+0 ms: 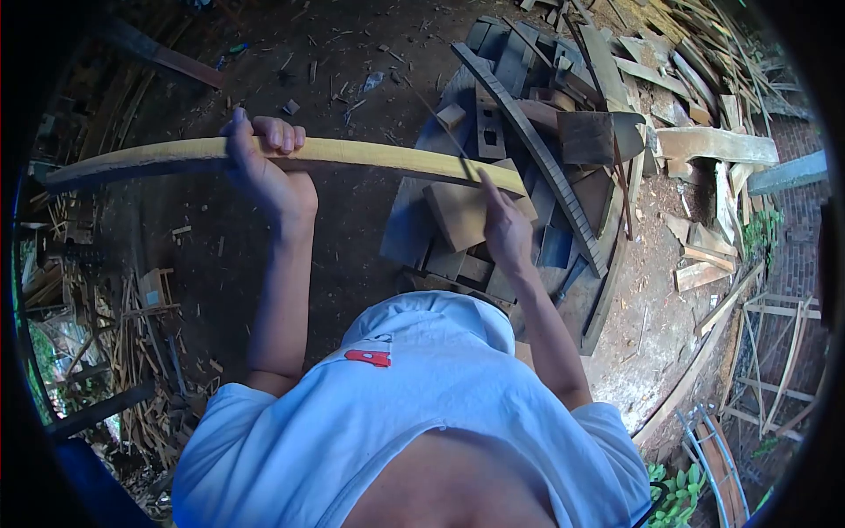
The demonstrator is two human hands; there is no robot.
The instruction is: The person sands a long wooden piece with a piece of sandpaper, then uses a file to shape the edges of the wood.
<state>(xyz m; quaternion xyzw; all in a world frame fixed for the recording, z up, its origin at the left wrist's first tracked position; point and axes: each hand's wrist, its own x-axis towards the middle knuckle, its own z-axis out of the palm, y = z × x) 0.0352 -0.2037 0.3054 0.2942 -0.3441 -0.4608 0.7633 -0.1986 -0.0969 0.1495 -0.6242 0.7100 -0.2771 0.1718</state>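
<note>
Bare dirt ground [352, 255] strewn with chips and splinters fills the scene of an open-air wood yard. One long, pale yellow curved wooden strip [396, 158] runs level across the middle, from the far left to just right of centre, held above the ground.

The left hand [264, 172] is wrapped round the strip left of its middle, with four fingers folded over the top edge. The right hand [506, 229] is at the strip's right end. Its forefinger is stretched out and touches the underside of the tip, and the other fingers are curled in. Whether they hold anything cannot be told.

A single thin dark rod [436, 119] slants down from farther off to the strip near this hand, and what it belongs to is unclear.

Below and beyond the right end lies one heap of wood blocks [493, 123]. One long dark notched piece [546, 167] curves across it. To the far right are stacked planks [713, 145], and to the near left is a tangle of thin offcuts [132, 334]. The person's light shirt [396, 422] fills the near edge.
</note>
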